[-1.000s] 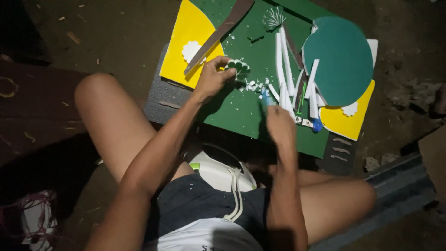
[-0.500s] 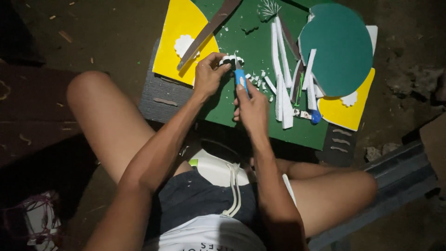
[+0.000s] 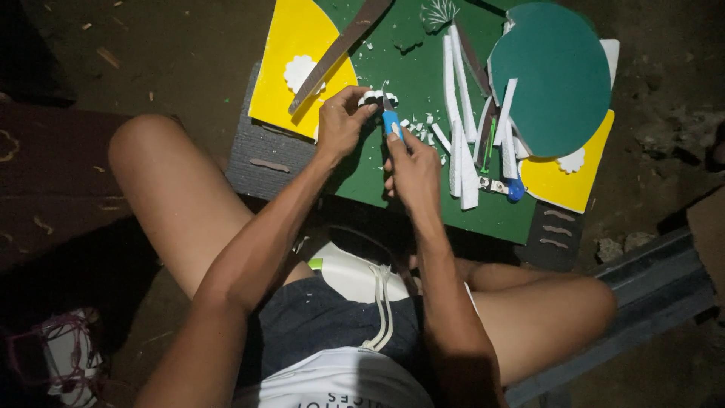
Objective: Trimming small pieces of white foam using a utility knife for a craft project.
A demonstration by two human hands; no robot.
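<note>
My left hand (image 3: 341, 121) pinches a small white scalloped foam piece (image 3: 370, 97) on the green board (image 3: 423, 189). My right hand (image 3: 411, 162) grips a blue craft knife (image 3: 390, 121), its blade tip touching that white piece. Small white foam scraps (image 3: 423, 125) lie on the board beside the knife.
Several long white foam strips (image 3: 457, 113) lie right of my hands. A teal disc (image 3: 555, 79) overlaps yellow sheets (image 3: 563, 177). Another yellow sheet (image 3: 294, 45) with a white scalloped piece and a brown strip (image 3: 340, 49) lies at the left. A dark metal beam (image 3: 649, 279) lies at right.
My right hand has moved left from the white strips, bringing the blue knife to the white piece held by my left hand.
</note>
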